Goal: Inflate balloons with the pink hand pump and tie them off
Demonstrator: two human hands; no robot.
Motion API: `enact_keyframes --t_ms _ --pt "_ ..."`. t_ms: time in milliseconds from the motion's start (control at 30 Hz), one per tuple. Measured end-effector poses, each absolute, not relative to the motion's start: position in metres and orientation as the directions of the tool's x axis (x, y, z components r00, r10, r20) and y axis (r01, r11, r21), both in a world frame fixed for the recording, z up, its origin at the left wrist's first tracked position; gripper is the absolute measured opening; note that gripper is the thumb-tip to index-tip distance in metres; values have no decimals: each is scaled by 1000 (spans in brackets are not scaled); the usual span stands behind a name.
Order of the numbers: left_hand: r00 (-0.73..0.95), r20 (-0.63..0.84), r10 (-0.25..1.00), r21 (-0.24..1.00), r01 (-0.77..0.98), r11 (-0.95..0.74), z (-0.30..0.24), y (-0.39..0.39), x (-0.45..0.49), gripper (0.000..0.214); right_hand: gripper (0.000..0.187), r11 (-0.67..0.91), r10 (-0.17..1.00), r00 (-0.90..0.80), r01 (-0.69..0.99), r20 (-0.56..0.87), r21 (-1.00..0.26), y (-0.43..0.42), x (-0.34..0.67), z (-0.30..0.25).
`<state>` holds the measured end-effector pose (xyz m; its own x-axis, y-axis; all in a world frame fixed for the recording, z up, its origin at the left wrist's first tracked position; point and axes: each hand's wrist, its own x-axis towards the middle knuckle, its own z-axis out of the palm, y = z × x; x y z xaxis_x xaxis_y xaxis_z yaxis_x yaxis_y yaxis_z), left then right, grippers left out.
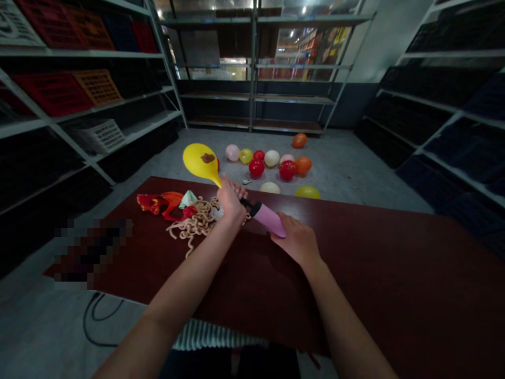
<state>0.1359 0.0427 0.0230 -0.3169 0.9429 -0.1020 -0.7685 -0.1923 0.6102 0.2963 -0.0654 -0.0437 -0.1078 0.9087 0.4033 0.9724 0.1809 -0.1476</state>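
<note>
A partly inflated yellow balloon (pixel 196 162) with a brown patch points up and left from my left hand (pixel 231 201), whose fingers are closed around its neck. The black front end of a pink balloon pump (pixel 269 219) reaches to that same hand; the join between nozzle and balloon is hidden by the fingers. My right hand (pixel 300 243) grips the pink barrel at its rear. Below and left of my left hand, a tangle of beige curly strands (pixel 197 221) lies on the dark red table (pixel 379 263), beside limp red and orange balloons (pixel 168 204) and a pale green piece (pixel 188 199).
Several inflated balloons, among them a red one (pixel 256 168) and an orange one (pixel 303 166), rest on the floor beyond the table. Metal shelves (pixel 252 97) stand behind, with crates (pixel 53 93) on the left racks. A black cable (pixel 87 326) hangs at the lower left.
</note>
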Motion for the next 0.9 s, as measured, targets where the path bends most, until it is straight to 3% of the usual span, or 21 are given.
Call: enact_keyframes --t_ms 200,433,767,900 --pt "-212 -183 960 596 -801 -63 7 29 137 62 46 186 925 -121 970 359 -153 -71 287 -42" --pt "-350 -221 910 570 -804 -170 19 41 79 60 44 256 896 -181 957 405 -139 -66 260 -46" --pt "-514 -217 830 508 -785 -353 34 52 11 64 40 237 877 -280 959 390 155 -57 298 -30" --pt "-542 -167 824 497 -768 -404 36 50 12 60 44 186 877 -238 969 418 162 -42 300 -24"
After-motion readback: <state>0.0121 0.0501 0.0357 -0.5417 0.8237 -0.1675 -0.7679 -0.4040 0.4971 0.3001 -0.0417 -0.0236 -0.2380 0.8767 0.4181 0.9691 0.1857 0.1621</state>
